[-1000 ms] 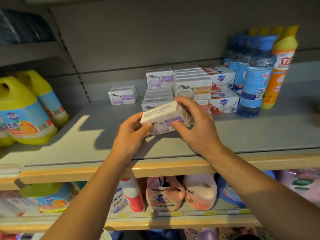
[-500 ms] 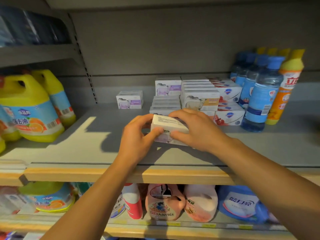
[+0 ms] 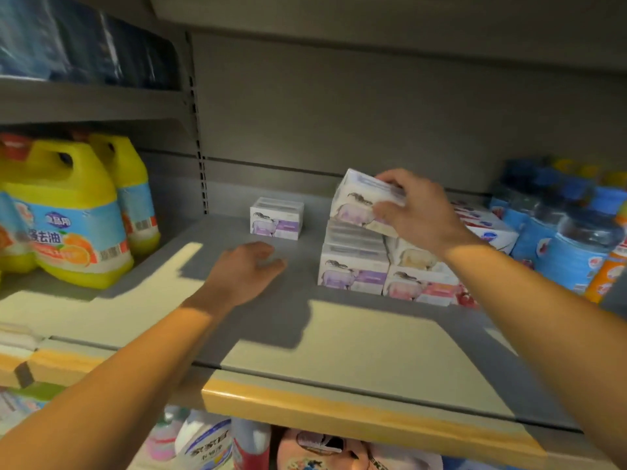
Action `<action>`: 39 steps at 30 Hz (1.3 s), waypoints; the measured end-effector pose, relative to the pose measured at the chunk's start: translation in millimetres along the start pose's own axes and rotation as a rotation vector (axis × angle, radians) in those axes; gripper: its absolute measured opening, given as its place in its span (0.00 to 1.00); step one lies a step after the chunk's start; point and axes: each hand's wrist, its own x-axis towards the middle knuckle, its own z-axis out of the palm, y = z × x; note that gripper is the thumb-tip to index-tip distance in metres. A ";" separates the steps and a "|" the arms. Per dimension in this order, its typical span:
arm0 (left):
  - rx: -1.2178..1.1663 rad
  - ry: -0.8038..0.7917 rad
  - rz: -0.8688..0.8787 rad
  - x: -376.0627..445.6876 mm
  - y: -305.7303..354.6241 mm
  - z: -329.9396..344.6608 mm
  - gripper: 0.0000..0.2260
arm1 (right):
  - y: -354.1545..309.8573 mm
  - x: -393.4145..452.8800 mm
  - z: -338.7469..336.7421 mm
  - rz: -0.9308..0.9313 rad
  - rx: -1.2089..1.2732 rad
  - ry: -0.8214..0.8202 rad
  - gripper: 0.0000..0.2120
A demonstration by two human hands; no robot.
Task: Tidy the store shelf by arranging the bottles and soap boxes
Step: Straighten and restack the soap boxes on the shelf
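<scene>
Head view: blue bottles [image 3: 573,239] blurred, cropped.

At the left of the frame we see large yellow jugs [image 3: 68,215] with blue and orange labels, standing close together in the neighbouring bay. Above them, in the upper left, we make out dark blue wrapped packs [image 3: 84,42], too blurred to read. A slotted grey upright [image 3: 198,147] divides the bays, beside a plain grey back panel [image 3: 373,106]. Along the bottom edge, under a yellow edge strip [image 3: 339,412], we see a white bottle [image 3: 207,449], a red-and-white bottle [image 3: 249,449] and a pink pouch [image 3: 322,456].
</scene>
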 end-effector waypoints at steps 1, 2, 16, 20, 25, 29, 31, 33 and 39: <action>0.068 -0.030 -0.019 6.5 -4.5 0.8 0.20 | 2.7 11.6 1.9 0.011 -0.019 0.006 0.18; 0.118 -0.060 -0.026 12.2 -8.9 2.3 0.23 | 5.5 23.3 4.4 0.021 -0.062 0.009 0.18; 0.358 -0.100 0.080 33.4 -32.2 26.6 0.33 | 32.7 84.2 53.0 0.037 -0.628 -0.236 0.18; 0.362 -0.109 0.092 33.4 -33.5 27.5 0.32 | 26.3 86.0 51.6 -0.008 -0.717 -0.247 0.17; 0.368 -0.103 0.103 33.5 -37.2 30.3 0.25 | 23.7 85.4 51.4 -0.014 -0.709 -0.246 0.15; 0.370 -0.105 0.100 33.7 -37.0 29.8 0.25 | 24.7 84.2 51.6 -0.005 -0.705 -0.230 0.15; 0.376 -0.102 0.101 33.7 -37.1 29.5 0.26 | 23.6 84.5 51.5 0.000 -0.721 -0.238 0.14; 0.373 -0.101 0.109 34.5 -37.3 29.8 0.25 | 21.4 85.0 50.9 0.003 -0.734 -0.250 0.13; 0.343 -0.105 0.096 34.1 -36.1 28.0 0.30 | 20.7 84.8 49.7 0.015 -0.734 -0.281 0.16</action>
